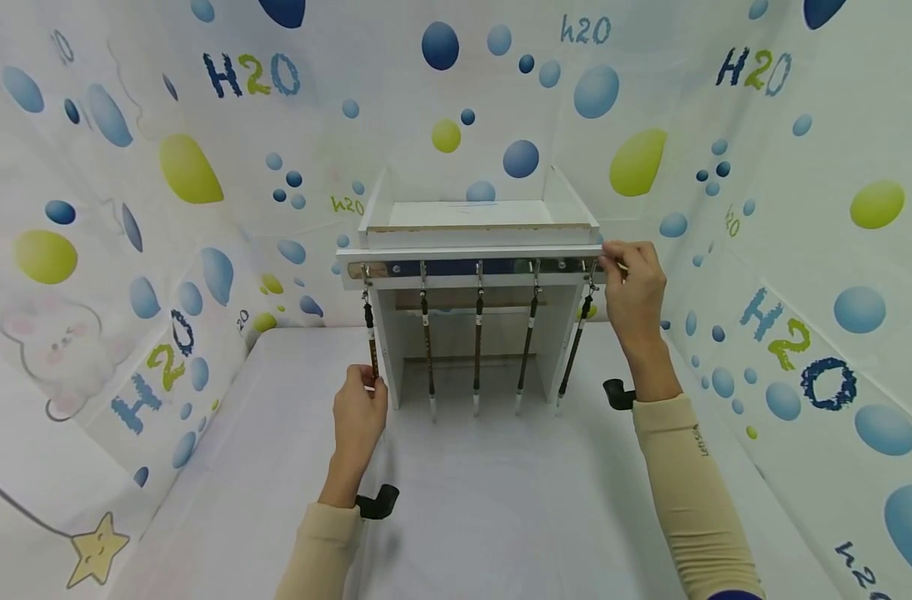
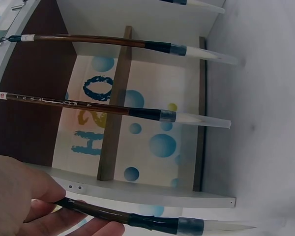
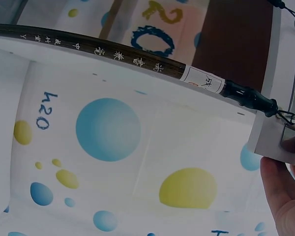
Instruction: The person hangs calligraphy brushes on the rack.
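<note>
A row of calligraphy brushes (image 1: 478,342) hangs by loops from hooks on a metal hook rail (image 1: 456,267) along the front of a white rack (image 1: 471,252). My left hand (image 1: 360,410) pinches the leftmost calligraphy brush (image 2: 105,212) by its dark handle, and its pale tip points away from my fingers. At the rail's other end, my right hand (image 1: 636,283) grips the right corner of the rack's front board, thumb and fingers on either side. Beside it hangs the rightmost brush (image 3: 113,56), with white characters on its handle, its loop close to my fingertips (image 3: 278,179).
Above the rail the rack carries an open tray (image 1: 471,214). Below, side panels (image 1: 386,342) and wooden crossbars (image 2: 115,108) frame its open middle. It stands on a white-covered surface (image 1: 493,500), with a patterned sheet (image 1: 366,58) behind and at both sides.
</note>
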`<state>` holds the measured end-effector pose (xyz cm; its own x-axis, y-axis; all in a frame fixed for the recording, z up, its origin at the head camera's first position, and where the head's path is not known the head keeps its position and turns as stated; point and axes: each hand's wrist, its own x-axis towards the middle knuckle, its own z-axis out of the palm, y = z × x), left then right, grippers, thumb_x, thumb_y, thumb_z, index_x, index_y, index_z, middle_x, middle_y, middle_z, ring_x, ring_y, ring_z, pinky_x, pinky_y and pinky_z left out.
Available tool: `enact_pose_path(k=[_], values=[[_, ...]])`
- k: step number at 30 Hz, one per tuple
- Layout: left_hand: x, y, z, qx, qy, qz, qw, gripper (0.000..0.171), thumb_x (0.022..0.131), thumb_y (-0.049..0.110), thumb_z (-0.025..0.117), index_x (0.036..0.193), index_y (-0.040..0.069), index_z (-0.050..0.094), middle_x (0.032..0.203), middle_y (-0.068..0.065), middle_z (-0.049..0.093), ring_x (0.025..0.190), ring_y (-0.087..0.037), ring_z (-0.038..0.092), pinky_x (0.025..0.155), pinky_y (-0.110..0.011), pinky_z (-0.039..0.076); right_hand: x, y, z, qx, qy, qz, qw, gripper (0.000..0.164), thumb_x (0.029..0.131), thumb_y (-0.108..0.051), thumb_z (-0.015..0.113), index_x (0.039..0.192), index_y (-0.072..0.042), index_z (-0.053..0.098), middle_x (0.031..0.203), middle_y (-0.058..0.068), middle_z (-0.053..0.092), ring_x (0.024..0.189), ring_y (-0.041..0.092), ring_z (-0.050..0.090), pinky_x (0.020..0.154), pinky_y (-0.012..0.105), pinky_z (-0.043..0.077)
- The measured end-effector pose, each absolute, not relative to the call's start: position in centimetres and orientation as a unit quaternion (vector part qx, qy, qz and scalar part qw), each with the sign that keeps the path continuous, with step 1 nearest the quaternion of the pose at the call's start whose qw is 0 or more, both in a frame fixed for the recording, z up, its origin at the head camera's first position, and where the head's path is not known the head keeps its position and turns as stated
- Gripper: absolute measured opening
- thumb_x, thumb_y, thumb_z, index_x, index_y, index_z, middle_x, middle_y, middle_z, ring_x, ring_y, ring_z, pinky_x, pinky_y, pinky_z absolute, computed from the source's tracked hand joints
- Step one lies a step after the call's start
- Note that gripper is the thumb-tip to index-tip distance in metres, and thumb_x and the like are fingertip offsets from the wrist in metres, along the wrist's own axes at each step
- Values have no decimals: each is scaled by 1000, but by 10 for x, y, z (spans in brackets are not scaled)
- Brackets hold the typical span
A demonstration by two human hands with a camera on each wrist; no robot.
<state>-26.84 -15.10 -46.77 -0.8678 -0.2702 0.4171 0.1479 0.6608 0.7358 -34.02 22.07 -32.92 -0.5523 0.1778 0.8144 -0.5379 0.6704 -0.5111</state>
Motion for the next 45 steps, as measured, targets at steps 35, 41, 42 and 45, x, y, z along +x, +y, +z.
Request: enact_pose_path(k=[35, 41, 42, 45], values=[[-276, -156, -473, 43, -873, -437, 213, 41, 93, 19, 64, 128, -2, 56, 115, -22, 70, 97, -35, 72, 71, -42, 62, -341, 225, -332, 134, -828, 337, 427, 32, 103, -9, 53, 130, 5, 62, 130, 22, 59, 118, 35, 62, 97, 46, 55], [-262, -152, -464, 29, -875, -417, 243, 50, 93, 23, 64, 134, -3, 53, 128, -24, 61, 107, -40, 64, 86, -51, 55, -321, 223, -335, 130, -841, 311, 424, 39, 100, -11, 57, 136, 3, 57, 145, 18, 55, 136, 34, 52, 110, 49, 46], [-259, -150, -462, 25, -876, -411, 251, 51, 93, 22, 64, 134, -4, 53, 130, -24, 59, 108, -40, 62, 87, -50, 54, -317, 221, -337, 132, -840, 308, 428, 39, 100, -10, 58, 136, 4, 57, 145, 18, 55, 136, 35, 51, 111, 50, 45], [-248, -146, -457, 11, -877, -398, 267, 53, 92, 22, 66, 136, -4, 51, 132, -24, 56, 109, -39, 59, 87, -50, 53, -303, 215, -343, 147, -834, 303, 437, 38, 98, -8, 61, 133, 6, 59, 142, 21, 56, 135, 38, 51, 111, 52, 44]])
